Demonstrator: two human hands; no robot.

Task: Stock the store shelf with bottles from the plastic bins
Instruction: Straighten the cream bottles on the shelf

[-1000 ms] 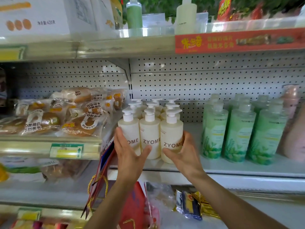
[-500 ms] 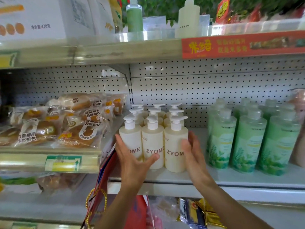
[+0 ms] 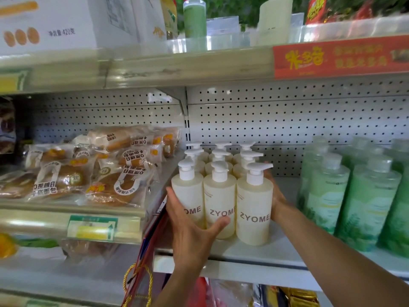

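Several cream pump bottles (image 3: pixel 254 202) marked ZYOME stand in three rows on the white shelf (image 3: pixel 261 254), pump heads pointing right. My left hand (image 3: pixel 190 235) cups the front left bottle (image 3: pixel 188 191), with its thumb across the foot of the middle bottle (image 3: pixel 219 196). My right hand (image 3: pixel 276 196) lies flat against the right side of the front right bottle, mostly hidden behind it. The two hands hold the front row between them. No plastic bin is in view.
Several green bottles (image 3: pixel 327 196) stand close on the right of the same shelf. Wrapped bread packs (image 3: pixel 119 185) fill the shelf to the left. An upper shelf (image 3: pixel 177 67) with a red banner (image 3: pixel 340 56) hangs overhead. A red bag (image 3: pixel 152 244) hangs below the shelf edge.
Both hands have closed in on the front row of cream bottles, the right hand sliding further back along the right bottle. My view has moved nearer to the shelf.
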